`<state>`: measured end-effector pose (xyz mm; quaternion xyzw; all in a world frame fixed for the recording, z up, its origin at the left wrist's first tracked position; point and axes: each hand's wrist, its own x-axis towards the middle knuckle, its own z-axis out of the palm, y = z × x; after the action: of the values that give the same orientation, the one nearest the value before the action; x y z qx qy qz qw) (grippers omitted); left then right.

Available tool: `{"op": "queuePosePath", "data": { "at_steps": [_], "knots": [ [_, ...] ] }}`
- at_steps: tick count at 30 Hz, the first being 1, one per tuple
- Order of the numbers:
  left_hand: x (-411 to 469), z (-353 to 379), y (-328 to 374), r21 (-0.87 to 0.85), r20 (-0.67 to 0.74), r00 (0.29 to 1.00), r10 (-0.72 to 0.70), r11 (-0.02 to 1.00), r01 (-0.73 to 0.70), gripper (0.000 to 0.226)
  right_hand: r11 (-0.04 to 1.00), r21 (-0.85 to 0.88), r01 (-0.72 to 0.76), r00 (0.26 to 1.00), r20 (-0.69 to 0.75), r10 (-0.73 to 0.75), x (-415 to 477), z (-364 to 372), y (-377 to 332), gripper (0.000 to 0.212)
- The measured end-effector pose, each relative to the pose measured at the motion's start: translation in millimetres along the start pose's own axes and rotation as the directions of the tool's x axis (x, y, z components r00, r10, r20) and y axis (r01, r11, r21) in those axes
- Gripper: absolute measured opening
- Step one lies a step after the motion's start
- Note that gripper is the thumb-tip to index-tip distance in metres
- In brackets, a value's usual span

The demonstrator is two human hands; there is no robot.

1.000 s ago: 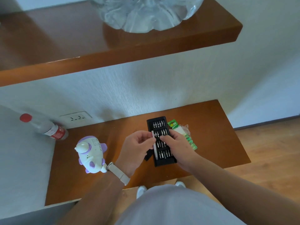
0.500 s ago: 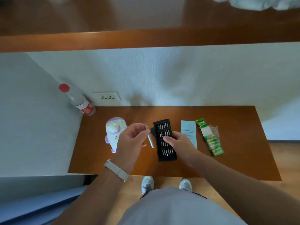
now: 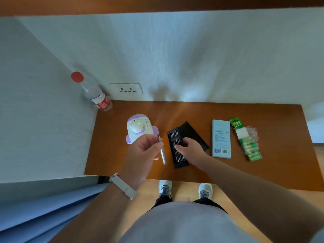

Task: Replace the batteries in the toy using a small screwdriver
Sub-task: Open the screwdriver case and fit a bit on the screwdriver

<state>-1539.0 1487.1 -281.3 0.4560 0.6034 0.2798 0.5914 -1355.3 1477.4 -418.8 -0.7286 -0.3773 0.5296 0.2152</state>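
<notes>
A white and purple toy (image 3: 138, 128) stands on the brown wooden shelf (image 3: 245, 172), left of centre. My left hand (image 3: 143, 153) is raised just in front of the toy and pinches a thin silver screwdriver handle (image 3: 162, 151). The black bit case (image 3: 176, 149) lies open beside it, its lid (image 3: 192, 134) folded back. My right hand (image 3: 190, 149) rests on the case, fingertips on the rows of bits. A green pack of batteries (image 3: 247, 141) lies at the right.
A pale blue box (image 3: 221, 138) lies between the case and the batteries. A clear bottle with a red cap (image 3: 93, 92) leans in the back left corner by a wall socket (image 3: 127, 88). White walls close the back and left. My shoes (image 3: 165, 188) show below the shelf edge.
My left hand has lifted the screwdriver handle out of the case and drawn it left. My right hand stays on the bits. My head has tilted down, and the upper shelf has left view.
</notes>
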Motion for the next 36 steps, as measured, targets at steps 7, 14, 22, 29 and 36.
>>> {"op": "queuePosePath", "data": {
  "at_steps": [7,14,22,29,36],
  "knots": [
    [5,-1,-6,0.071,0.052,0.999,0.011,0.997,-0.015,0.007,0.984,-0.176,-0.003,0.998,-0.07,-0.01,13,7,3,0.023],
    [5,6,-8,0.109,0.072,0.997,0.018,0.994,-0.026,0.006,0.988,-0.143,-0.063,0.987,-0.158,0.04,19,-3,7,0.024],
    [-1,9,-8,0.126,0.054,0.998,0.017,0.992,-0.024,0.004,0.982,-0.191,-0.007,0.993,-0.12,-0.017,22,-11,10,0.034],
    [-6,13,-9,0.132,0.036,0.999,0.034,0.991,-0.038,0.006,0.957,-0.289,0.024,0.997,-0.059,-0.043,22,-9,12,0.035],
    [-9,15,-11,0.139,0.03,0.999,0.033,0.99,-0.037,0.006,0.93,-0.361,0.073,0.996,-0.024,-0.088,26,-8,11,0.028]
  ]
}}
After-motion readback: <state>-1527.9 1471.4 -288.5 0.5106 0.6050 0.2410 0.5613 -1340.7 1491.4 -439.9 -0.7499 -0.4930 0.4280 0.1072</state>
